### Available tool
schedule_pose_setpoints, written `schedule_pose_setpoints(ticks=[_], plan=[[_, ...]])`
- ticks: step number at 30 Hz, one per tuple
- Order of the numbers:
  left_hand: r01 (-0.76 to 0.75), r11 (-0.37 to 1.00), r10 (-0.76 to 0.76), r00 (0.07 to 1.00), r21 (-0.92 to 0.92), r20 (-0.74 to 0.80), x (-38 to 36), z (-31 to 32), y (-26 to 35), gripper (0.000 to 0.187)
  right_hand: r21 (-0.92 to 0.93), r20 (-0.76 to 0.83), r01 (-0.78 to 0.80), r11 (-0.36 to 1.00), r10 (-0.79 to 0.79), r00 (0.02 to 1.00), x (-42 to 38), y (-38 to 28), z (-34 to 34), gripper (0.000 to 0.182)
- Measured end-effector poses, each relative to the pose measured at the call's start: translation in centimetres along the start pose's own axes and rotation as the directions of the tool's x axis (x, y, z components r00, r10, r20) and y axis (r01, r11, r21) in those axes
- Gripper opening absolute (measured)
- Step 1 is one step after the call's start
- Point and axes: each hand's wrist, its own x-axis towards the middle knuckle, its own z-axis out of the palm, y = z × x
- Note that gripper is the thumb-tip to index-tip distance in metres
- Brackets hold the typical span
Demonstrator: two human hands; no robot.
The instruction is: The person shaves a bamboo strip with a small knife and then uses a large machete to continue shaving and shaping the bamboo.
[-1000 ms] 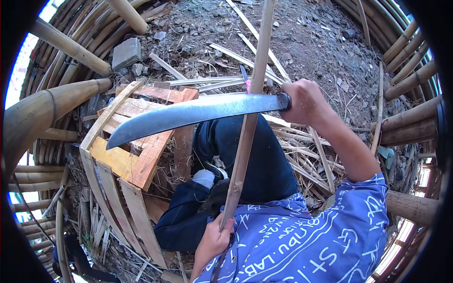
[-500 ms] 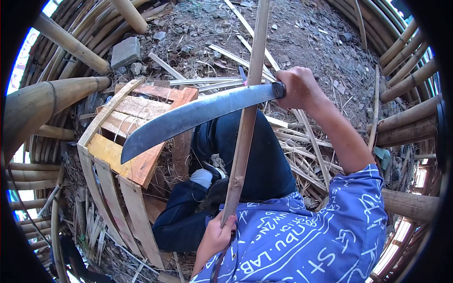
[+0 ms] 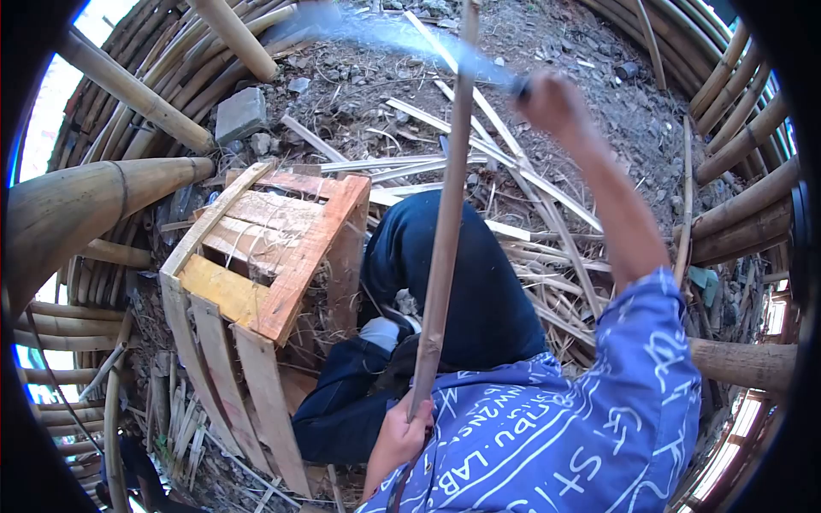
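Observation:
My left hand [image 3: 405,434] is closed round the lower end of a long bamboo strip [image 3: 444,256], which rises over my bent knee to the top of the view. Up at the right, my right hand [image 3: 550,104] grips the dark handle of a large machete [image 3: 393,41]. Its blade is smeared by motion, stretches left from the hand and crosses the strip near its upper end. Whether blade and strip touch cannot be made out.
A wooden crate [image 3: 286,295] stands left of my legs. Behind it lies a grey block [image 3: 241,115]. Split bamboo strips [image 3: 547,184] litter the ground beyond my knee. Thick bamboo poles [image 3: 111,192] jut in at the left, and more [image 3: 744,363] at the right.
My right hand and the machete have moved up and away from me, with the blade now near the strip's top. The left hand keeps its hold on the strip. The view has shifted slightly.

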Motion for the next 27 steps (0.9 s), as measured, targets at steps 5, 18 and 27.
schedule_pose_setpoints(ticks=[5,18,27], plan=[[-0.073,0.994,0.074,0.997,-0.080,0.010,0.0,-0.3,0.5,0.022,0.256,-0.231,-0.156,0.954,0.217,0.948,2.9,7.7,-3.9,0.026],[0.186,0.919,-0.118,0.971,-0.348,0.207,2.0,-2.1,1.8,0.011,0.545,0.279,-0.058,0.836,-0.116,0.953,-12.1,-7.4,-5.5,0.019],[0.169,0.942,-0.129,0.980,-0.288,0.152,3.3,-1.1,4.3,0.013,0.452,0.276,0.142,0.881,-0.289,0.917,-11.4,-9.4,-6.6,0.021]])
